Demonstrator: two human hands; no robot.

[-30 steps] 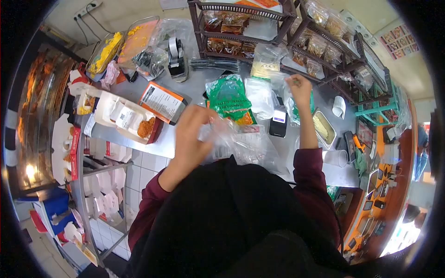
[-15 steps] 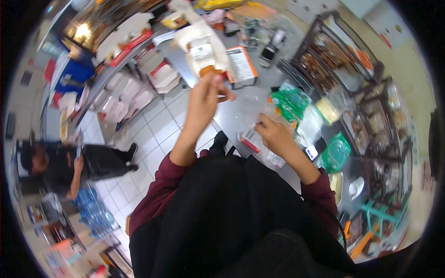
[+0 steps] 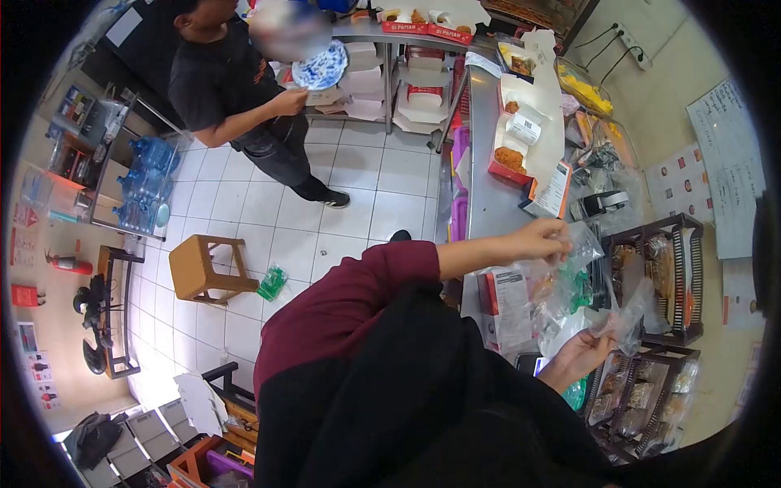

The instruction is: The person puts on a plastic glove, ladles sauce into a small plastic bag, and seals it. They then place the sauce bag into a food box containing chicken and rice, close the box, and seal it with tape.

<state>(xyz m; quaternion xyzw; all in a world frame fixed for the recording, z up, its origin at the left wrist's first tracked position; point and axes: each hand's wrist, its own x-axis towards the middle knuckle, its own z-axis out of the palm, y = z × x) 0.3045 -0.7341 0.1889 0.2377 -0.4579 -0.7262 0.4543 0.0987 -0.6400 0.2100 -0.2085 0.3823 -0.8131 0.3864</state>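
Observation:
My left hand (image 3: 538, 241) reaches across the steel table (image 3: 488, 220) with its fingers closed on the edge of a clear plastic bag (image 3: 584, 244). Nearer to me, my right hand (image 3: 582, 355) pinches thin clear plastic (image 3: 626, 313) that stands up from its fingers. I cannot tell whether both hands hold the same bag. Below my left forearm lies a white and red box (image 3: 508, 305) with a printed slip on top. Past the left hand are an orange-edged box (image 3: 549, 193) and an open takeaway box (image 3: 533, 106) holding fried chicken (image 3: 511, 158).
Brown plastic baskets (image 3: 695, 281) of packed food line the right side. A black tape dispenser (image 3: 604, 203) lies among clear wrapping. Across the tiled floor a person (image 3: 236, 89) holds a blue and white plate (image 3: 320, 67). A tan stool (image 3: 203, 268) stands to the left.
My view has swung left. My left hand has gone from the takeaway box to the clear plastic, and my right hand now holds plastic up near the baskets. The other person now holds a plate.

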